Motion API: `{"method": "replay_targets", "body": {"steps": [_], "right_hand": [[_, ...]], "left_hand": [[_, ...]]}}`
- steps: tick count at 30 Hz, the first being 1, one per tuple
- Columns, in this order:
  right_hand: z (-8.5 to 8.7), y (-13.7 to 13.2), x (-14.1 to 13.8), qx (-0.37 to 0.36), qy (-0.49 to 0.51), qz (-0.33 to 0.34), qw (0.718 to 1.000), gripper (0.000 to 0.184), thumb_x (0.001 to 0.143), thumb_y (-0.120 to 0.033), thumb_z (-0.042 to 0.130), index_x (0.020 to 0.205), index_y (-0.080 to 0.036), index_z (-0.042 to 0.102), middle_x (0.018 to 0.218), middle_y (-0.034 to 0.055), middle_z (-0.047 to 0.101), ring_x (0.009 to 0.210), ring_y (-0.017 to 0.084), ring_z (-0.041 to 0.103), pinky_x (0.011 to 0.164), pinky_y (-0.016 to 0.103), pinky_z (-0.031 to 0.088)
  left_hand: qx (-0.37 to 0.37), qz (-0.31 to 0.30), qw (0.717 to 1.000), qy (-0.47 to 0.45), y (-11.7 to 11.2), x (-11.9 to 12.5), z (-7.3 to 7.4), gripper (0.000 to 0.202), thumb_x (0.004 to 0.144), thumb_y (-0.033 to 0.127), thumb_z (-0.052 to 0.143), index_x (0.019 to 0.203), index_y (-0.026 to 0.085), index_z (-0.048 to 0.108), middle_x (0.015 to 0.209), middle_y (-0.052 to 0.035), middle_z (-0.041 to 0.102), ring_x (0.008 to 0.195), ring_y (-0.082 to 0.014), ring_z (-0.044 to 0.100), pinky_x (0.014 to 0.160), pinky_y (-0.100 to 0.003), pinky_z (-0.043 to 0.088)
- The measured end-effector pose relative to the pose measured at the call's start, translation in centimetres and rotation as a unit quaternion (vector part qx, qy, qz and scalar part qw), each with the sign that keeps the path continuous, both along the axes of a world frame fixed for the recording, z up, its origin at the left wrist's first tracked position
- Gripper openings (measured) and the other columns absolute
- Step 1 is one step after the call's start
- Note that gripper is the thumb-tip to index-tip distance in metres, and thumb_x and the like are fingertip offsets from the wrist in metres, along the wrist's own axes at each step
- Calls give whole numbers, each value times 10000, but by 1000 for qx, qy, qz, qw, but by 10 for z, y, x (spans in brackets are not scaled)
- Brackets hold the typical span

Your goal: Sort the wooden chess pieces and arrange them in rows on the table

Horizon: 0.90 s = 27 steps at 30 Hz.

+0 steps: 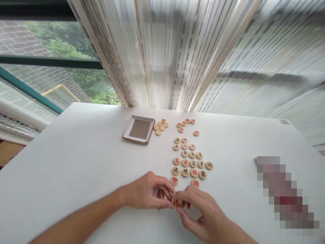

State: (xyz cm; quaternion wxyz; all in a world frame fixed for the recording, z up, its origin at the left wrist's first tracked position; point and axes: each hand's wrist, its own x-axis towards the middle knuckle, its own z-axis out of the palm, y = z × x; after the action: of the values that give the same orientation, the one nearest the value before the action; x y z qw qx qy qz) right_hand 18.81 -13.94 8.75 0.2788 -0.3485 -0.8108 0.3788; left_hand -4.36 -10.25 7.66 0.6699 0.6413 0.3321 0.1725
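Note:
Near the front of the white table, a round wooden Chinese chess piece [176,203] with a red character is pinched between my two hands. My left hand [149,191] is closed on its left side with thumb and fingertips. From the right, my right hand [203,211] grips the same piece, fingers curled. Just beyond them lie a red-marked piece [174,180] and another red piece [195,183]. Further up, rows of black and red pieces [185,172] lie face up. My fingers partly cover the held piece's edges.
A shallow open box part [126,130] lies at the back left, beside a cluster of mostly blank-side-up pieces [162,128]. Several red pieces [184,123] lie at the back. A pixelated long object [284,189] is on the right. Curtains [162,61] hang behind the table's far edge.

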Motion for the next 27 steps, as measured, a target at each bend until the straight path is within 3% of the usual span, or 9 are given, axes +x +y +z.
{"method": "replay_targets", "body": {"steps": [8,17,27], "right_hand": [[2,1,1,-37,45,16,998,303,850,-45,547,1080,-228,619,906,30,659,774,125,615,732,229,504],[1,2,-3,-39,72,-8,997,226,864,-45,544,962,-218,650,894,34,627,789,129,620,733,233,522],[-4,4,2,-22,67,-10,997,168,913,-101,573,1005,-213,658,887,39,618,795,134,609,728,235,514]], "left_hand": [[35,2,999,5,1,-2,2,266,761,269,762,980,128,712,799,-73,748,643,-122,660,613,-199,521],[28,1,1000,4,1,0,-2,252,821,345,711,922,114,704,594,-18,655,540,-117,628,553,-207,513],[102,16,995,13,2,-1,3,225,794,316,725,890,113,717,696,-40,689,601,-106,591,603,-199,506]]}}
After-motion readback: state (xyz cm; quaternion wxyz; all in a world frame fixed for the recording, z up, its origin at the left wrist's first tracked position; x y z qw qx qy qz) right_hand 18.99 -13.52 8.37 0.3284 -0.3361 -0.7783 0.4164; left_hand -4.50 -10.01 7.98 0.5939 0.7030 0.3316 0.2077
